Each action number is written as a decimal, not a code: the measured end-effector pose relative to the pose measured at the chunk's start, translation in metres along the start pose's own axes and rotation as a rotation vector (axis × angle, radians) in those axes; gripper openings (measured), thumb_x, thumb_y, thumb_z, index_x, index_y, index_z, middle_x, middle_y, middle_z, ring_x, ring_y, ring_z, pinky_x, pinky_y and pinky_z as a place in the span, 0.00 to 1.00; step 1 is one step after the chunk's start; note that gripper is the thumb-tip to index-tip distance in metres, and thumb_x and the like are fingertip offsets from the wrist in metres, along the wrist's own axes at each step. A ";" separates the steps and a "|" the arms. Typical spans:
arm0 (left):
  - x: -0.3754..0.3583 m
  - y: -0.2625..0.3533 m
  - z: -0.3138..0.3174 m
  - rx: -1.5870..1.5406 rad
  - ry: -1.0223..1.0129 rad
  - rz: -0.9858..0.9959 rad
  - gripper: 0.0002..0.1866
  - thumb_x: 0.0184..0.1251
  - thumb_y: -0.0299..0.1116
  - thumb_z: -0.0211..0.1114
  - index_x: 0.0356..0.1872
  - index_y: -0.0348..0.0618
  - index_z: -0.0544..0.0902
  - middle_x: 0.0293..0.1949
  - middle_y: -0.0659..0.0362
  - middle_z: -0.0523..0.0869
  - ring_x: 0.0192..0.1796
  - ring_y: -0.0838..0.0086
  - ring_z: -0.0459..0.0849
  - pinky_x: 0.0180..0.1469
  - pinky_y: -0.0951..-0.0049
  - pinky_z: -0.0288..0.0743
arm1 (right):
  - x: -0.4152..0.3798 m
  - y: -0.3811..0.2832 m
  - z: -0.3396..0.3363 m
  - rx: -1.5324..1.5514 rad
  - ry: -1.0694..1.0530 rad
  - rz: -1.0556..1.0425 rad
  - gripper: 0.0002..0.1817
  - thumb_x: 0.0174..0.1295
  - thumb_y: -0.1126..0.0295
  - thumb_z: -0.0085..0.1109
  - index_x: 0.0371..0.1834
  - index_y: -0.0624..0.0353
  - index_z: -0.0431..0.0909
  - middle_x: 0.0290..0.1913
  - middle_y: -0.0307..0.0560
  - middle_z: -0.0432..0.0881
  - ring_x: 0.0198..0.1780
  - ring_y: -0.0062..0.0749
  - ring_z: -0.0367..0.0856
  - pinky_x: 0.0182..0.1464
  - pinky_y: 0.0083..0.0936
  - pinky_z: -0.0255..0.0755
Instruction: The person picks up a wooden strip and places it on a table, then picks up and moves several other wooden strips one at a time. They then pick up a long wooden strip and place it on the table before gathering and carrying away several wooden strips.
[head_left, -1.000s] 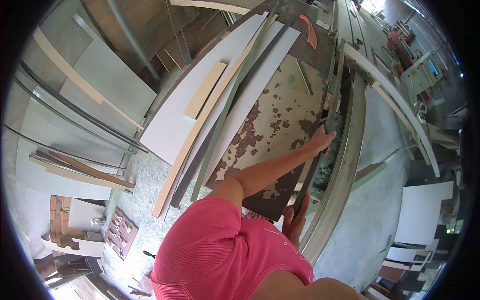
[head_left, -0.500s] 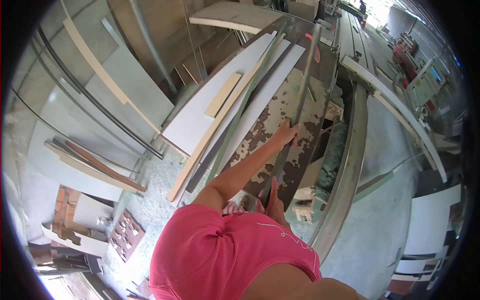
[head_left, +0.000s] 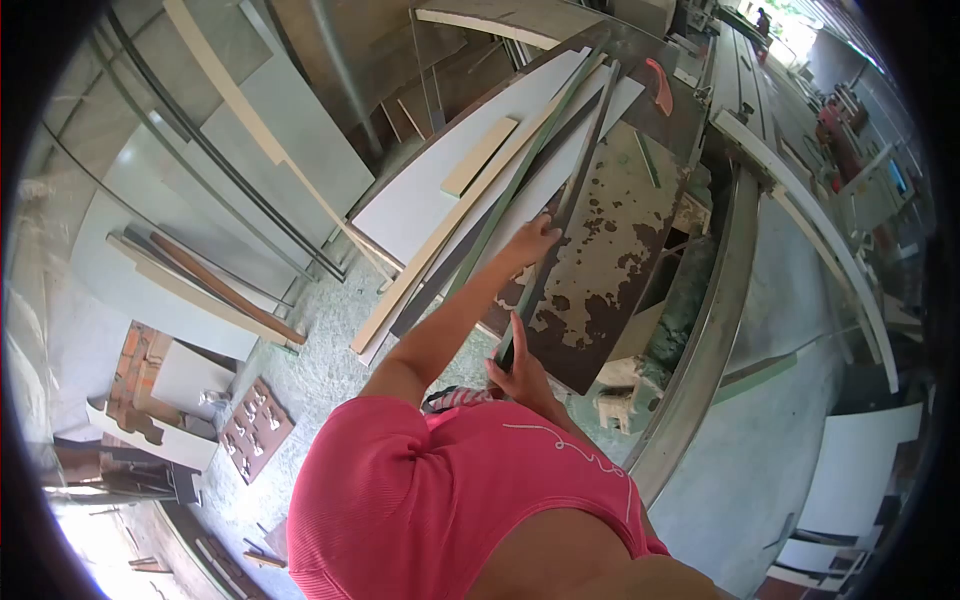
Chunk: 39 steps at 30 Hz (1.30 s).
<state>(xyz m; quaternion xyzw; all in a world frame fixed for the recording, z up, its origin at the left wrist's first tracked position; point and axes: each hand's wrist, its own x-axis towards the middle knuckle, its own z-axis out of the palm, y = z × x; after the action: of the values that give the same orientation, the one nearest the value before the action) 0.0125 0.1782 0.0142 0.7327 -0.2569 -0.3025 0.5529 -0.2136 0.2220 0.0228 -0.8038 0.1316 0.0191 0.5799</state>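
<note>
A long, narrow dark strip [head_left: 563,205] slants across the worn tabletop [head_left: 600,250], its far end by the white boards. My left hand [head_left: 533,241] is closed around it at about mid-length. Nearer my body, my right hand [head_left: 524,374] grips the strip's near end, one finger pointing up along it. Left of the strip lie a green-edged strip [head_left: 510,190], a pale wooden strip [head_left: 450,225] and a short tan block [head_left: 480,157] on a white board [head_left: 420,180]. Beyond them rests a red, handle-shaped piece [head_left: 660,88].
A metal rail [head_left: 715,310] runs along the table's right side, with a pale curved strip [head_left: 820,240] beside it. Large panels [head_left: 290,140] and long strips lean at the left. A brown plate with metal pieces [head_left: 256,430] lies on the floor.
The dark strip has shifted left across the worn tabletop, toward the white boards, with both hands on it. My view has turned slightly.
</note>
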 end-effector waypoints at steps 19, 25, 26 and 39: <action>-0.153 -0.089 -0.144 0.708 0.460 -0.241 0.28 0.60 0.57 0.53 0.42 0.39 0.76 0.37 0.41 0.82 0.47 0.47 0.78 0.48 0.53 0.70 | 0.061 0.026 0.036 -0.289 -0.092 -0.198 0.50 0.53 0.56 0.61 0.70 0.55 0.34 0.28 0.62 0.78 0.30 0.58 0.78 0.32 0.43 0.71; -0.144 -0.125 -0.155 0.915 0.380 -0.106 0.27 0.60 0.57 0.54 0.40 0.39 0.76 0.36 0.42 0.82 0.43 0.48 0.80 0.47 0.54 0.71 | 0.051 0.034 0.027 -0.236 -0.143 -0.214 0.45 0.56 0.56 0.60 0.70 0.53 0.41 0.24 0.56 0.78 0.28 0.52 0.79 0.31 0.40 0.71; -0.146 -0.112 -0.150 0.916 0.375 -0.095 0.27 0.60 0.57 0.54 0.40 0.39 0.76 0.36 0.42 0.82 0.43 0.48 0.80 0.47 0.54 0.71 | 0.049 0.034 0.024 -0.237 -0.132 -0.213 0.45 0.56 0.56 0.60 0.70 0.53 0.41 0.24 0.56 0.78 0.28 0.52 0.79 0.31 0.40 0.71; -0.174 0.030 -0.114 -0.112 0.001 -0.293 0.22 0.62 0.44 0.59 0.42 0.31 0.69 0.26 0.55 0.79 0.17 0.73 0.77 0.19 0.73 0.75 | 0.033 0.005 -0.005 0.212 -0.191 -0.050 0.35 0.65 0.55 0.49 0.68 0.59 0.47 0.36 0.50 0.79 0.32 0.28 0.78 0.32 0.23 0.72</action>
<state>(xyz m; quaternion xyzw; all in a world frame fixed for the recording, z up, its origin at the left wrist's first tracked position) -0.0249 0.3686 0.0938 0.7305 -0.1296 -0.3934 0.5429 -0.1831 0.2091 0.0140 -0.7356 0.0572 0.0670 0.6717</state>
